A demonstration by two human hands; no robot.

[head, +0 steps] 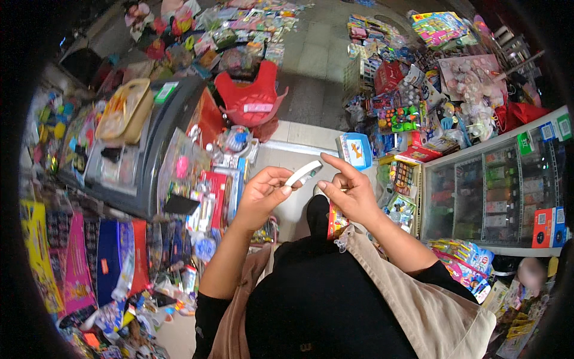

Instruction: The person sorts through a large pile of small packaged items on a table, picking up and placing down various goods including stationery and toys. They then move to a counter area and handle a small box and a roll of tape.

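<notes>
My left hand (263, 194) pinches a narrow white ring-shaped roll (305, 173), perhaps tape, between thumb and fingertips. Some green shows on the roll's inner side. Just to the right of it is my right hand (354, 194), its index finger and thumb spread apart with nothing between them; I see no contact with the roll. Below the right hand, a red and yellow printed packet (335, 222) is partly hidden by my clothing. A blue bin (365, 150) with a picture on its side stands on the floor beyond the right hand.
A red plastic chair (251, 101) stands ahead, left of the pale tiled floor (287, 132). On the left, a dark chest (172, 116) carries a tan basket (144, 103). A glass-fronted drinks fridge (497, 193) stands at right. Packaged goods (403, 119) crowd both sides.
</notes>
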